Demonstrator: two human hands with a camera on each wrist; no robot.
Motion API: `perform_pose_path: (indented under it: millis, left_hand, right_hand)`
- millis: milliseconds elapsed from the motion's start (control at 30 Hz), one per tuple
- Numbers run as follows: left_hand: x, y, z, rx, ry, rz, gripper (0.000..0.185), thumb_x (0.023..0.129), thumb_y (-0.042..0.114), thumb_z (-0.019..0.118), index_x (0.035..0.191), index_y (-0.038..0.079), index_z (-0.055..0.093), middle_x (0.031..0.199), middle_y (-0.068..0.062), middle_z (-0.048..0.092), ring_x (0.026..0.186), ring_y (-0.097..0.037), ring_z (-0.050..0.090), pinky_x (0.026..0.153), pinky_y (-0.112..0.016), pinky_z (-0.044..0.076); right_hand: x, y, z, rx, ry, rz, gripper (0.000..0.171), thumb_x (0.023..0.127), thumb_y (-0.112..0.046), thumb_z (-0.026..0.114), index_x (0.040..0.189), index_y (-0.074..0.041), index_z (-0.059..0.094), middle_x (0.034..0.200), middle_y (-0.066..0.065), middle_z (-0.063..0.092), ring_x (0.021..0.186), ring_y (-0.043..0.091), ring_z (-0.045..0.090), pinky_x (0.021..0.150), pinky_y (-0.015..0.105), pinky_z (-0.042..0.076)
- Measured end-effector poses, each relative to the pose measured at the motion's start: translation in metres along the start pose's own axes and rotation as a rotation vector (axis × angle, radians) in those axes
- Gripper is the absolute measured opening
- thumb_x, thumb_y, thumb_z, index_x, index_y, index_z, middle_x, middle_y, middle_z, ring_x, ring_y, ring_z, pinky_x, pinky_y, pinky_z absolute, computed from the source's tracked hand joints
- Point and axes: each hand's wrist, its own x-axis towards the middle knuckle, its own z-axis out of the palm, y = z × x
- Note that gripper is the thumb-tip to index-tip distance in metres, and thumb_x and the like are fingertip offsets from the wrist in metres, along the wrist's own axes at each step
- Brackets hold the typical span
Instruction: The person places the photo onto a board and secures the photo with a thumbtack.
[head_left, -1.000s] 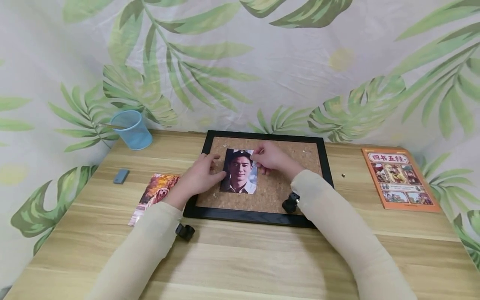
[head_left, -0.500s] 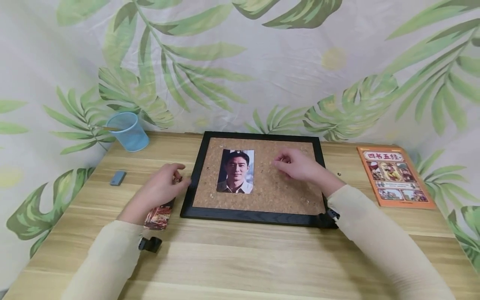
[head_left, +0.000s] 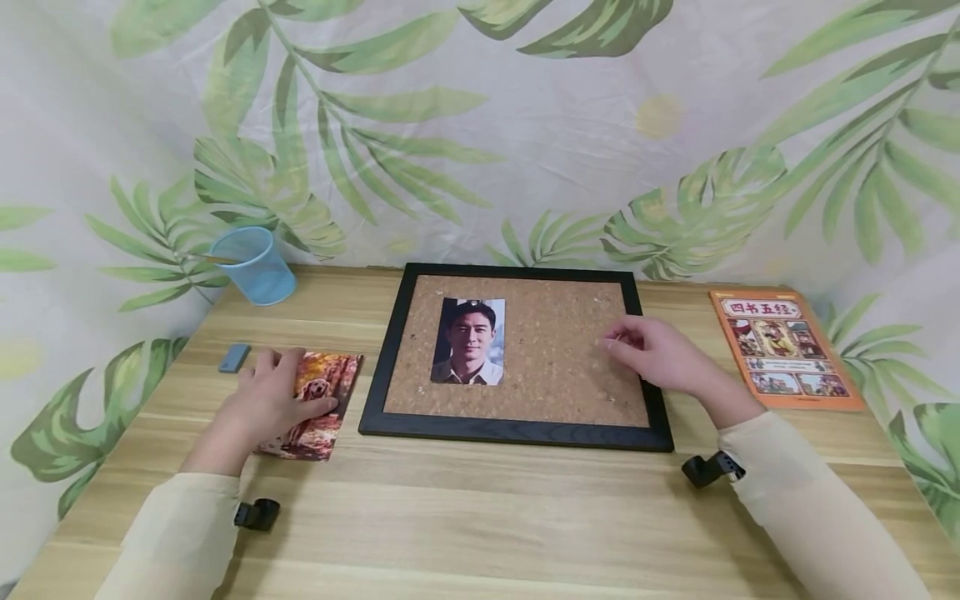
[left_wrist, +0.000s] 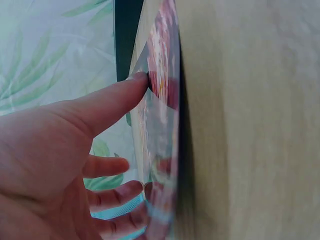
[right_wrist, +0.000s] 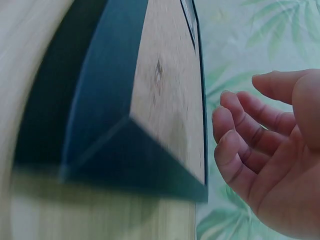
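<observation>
In the head view, a glossy photo (head_left: 333,385) of a golden dog among autumn leaves lies on the table left of the corkboard. My left hand (head_left: 262,404) rests on it, partly covering it; in the left wrist view the thumb (left_wrist: 137,85) touches its face, with the fingers spread apart. A portrait photo (head_left: 468,346) lies on the left half of the black-framed corkboard (head_left: 558,383), with a small pin at its top edge. Over the board's right side hovers my right hand (head_left: 660,354), fingers loosely bent; the right wrist view shows nothing held.
At the back left stands a blue mesh pen cup (head_left: 262,271) with a slim stick in it. A small blue-grey eraser-like block (head_left: 234,358) lies left of my left hand. An orange book (head_left: 783,350) is at the right. A leaf-patterned cloth hangs behind.
Both hands have left the portrait photo. My left hand has moved left and down onto the dog photo, while my right hand has drawn away to the board's right edge.
</observation>
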Motion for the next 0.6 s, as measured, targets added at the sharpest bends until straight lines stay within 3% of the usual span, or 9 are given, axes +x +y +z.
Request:
perform_pose_path:
  millis: [167, 267, 400, 533, 600]
  left_hand:
    - [0.002, -0.009, 0.001, -0.086, 0.063, 0.021, 0.099, 0.079, 0.046, 0.074, 0.143, -0.01, 0.024, 0.132, -0.044, 0.021, 0.11, -0.061, 0.038, 0.087, -0.067, 0.037]
    - [0.002, -0.013, 0.0, -0.12, 0.078, 0.032, 0.086, 0.083, 0.036, 0.072, 0.14, -0.011, 0.029, 0.13, -0.043, 0.023, 0.109, -0.058, 0.039, 0.086, -0.066, 0.038]
    - [0.002, -0.019, -0.002, -0.162, 0.14, 0.092, 0.063, 0.088, 0.021, 0.067, 0.135, -0.01, 0.04, 0.126, -0.038, 0.037, 0.111, -0.053, 0.04, 0.089, -0.064, 0.035]
    - [0.001, -0.02, -0.008, -0.239, 0.207, 0.146, 0.045, 0.092, 0.013, 0.06, 0.132, -0.003, 0.049, 0.126, -0.032, 0.046, 0.113, -0.048, 0.044, 0.09, -0.062, 0.036]
    - [-0.001, -0.017, -0.012, -0.303, 0.218, 0.163, 0.042, 0.094, 0.014, 0.057, 0.134, 0.002, 0.05, 0.126, -0.028, 0.048, 0.103, -0.039, 0.052, 0.085, -0.05, 0.044]
  right_hand:
    - [-0.013, 0.017, -0.01, 0.02, 0.005, 0.067, 0.026, 0.098, -0.025, 0.052, 0.112, -0.004, 0.061, 0.086, 0.012, 0.064, 0.069, 0.023, 0.062, 0.061, 0.033, 0.051]
    - [-0.02, 0.026, -0.015, 0.013, 0.028, 0.098, 0.029, 0.098, -0.028, 0.052, 0.111, -0.004, 0.061, 0.085, 0.012, 0.064, 0.07, 0.023, 0.062, 0.061, 0.033, 0.051]
    - [-0.029, 0.038, -0.022, 0.022, 0.062, 0.133, 0.032, 0.098, -0.03, 0.053, 0.111, -0.002, 0.061, 0.086, 0.015, 0.063, 0.071, 0.025, 0.063, 0.061, 0.034, 0.052]
    - [-0.038, 0.05, -0.028, 0.036, 0.093, 0.177, 0.033, 0.098, -0.03, 0.052, 0.113, -0.001, 0.06, 0.091, 0.017, 0.062, 0.074, 0.026, 0.062, 0.064, 0.035, 0.054]
    - [-0.042, 0.057, -0.032, 0.033, 0.111, 0.196, 0.033, 0.098, -0.029, 0.052, 0.113, 0.0, 0.059, 0.092, 0.017, 0.062, 0.075, 0.026, 0.062, 0.064, 0.035, 0.054]
